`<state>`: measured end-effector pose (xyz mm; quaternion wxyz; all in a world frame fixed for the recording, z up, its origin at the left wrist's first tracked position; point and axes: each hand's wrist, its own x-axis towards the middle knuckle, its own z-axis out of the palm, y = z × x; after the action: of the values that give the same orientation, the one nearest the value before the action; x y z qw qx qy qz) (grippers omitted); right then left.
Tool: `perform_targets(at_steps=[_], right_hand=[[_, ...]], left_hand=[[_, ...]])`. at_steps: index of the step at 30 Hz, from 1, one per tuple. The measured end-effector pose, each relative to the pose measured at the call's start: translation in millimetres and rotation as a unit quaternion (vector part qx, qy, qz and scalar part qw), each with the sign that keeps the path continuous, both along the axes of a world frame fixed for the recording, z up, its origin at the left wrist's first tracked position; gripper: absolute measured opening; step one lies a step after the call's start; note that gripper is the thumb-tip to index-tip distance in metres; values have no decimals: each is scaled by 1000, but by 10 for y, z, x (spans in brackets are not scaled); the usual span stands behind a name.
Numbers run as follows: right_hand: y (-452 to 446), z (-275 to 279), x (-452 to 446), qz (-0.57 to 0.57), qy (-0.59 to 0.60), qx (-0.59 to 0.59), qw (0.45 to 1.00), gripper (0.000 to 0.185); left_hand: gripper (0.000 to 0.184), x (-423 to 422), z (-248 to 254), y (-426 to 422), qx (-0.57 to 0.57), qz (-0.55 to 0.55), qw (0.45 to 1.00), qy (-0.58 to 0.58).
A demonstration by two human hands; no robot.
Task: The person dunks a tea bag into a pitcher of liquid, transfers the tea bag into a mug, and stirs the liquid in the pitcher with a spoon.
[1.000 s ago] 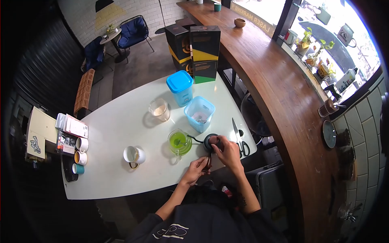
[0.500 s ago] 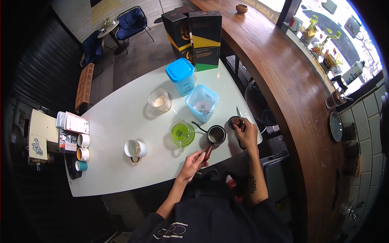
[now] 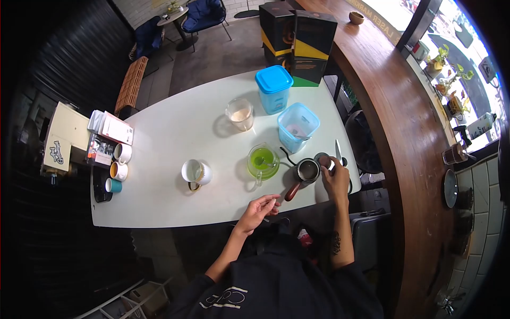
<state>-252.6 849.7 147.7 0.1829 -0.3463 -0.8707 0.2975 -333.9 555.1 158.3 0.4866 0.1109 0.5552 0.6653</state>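
L hand [image 3: 256,212] hung half-open, empty, while R hand [image 3: 337,183] pinched a round dark lid [image 3: 322,159], off the black wood-handled metal pot [image 3: 308,170] btwn & ahead of both.

The bench [image 3: 154,149] offers a passage between the white mug [image 3: 202,173] and glass jug [image 3: 263,162]; right of the jug, the black pot [image 3: 308,170] and open tub [image 3: 298,128] crowd the way.

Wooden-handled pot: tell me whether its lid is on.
No, the pot stands open, its lid beside it in the right hand.
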Motion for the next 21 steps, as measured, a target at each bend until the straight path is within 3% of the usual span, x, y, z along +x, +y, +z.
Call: perform_targets(at_steps=[7,8,12,21], right_hand=[[-345,116,462,-44,84,-62,994,22],[-464,118,545,-60,120,-67,989,13],[-965,178,958,-98,129,-85,983,12],[-3029,127,2122,-342,128,-130,922,16]], left_hand=[[37,66,11,-206,4,-33,999,3],[35,74,6,-240,16,-35,999,2],[35,49,-56,-336,24,-98,995,-13],[31,74,-191,-614,34,-321,946,11]])
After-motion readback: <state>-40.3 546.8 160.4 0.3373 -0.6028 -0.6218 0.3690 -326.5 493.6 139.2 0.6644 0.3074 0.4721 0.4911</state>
